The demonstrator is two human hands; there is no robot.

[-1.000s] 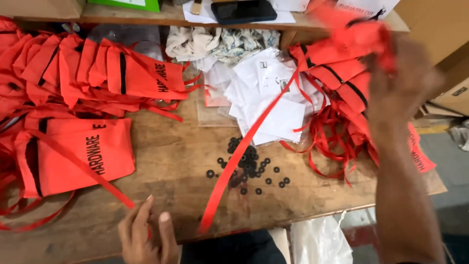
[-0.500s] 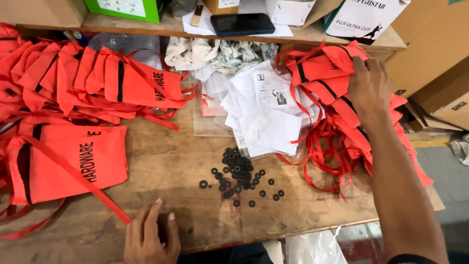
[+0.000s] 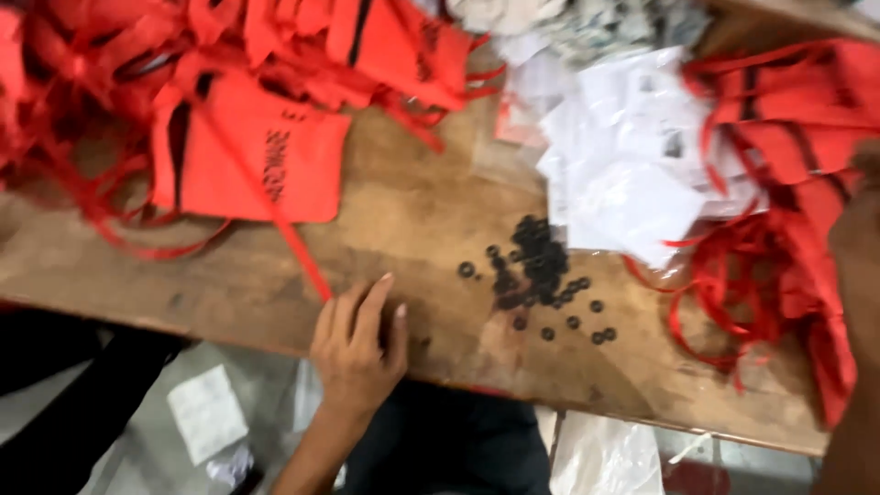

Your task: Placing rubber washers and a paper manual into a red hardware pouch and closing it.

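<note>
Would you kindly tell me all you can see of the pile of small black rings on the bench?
The small black rings look like dark rubber or plastic washers, each round with a hole. Most lie heaped in a loose cluster on the bare wooden bench, while several lie singly at its left and lower edges. White papers lie just to the upper right. The left hand rests nearby without touching them.

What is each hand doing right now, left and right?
Left hand: open, flat on the wooden table, holding nothing, beside a red strap.
Right hand: only the forearm shows at the frame edge; cannot be told.
</note>
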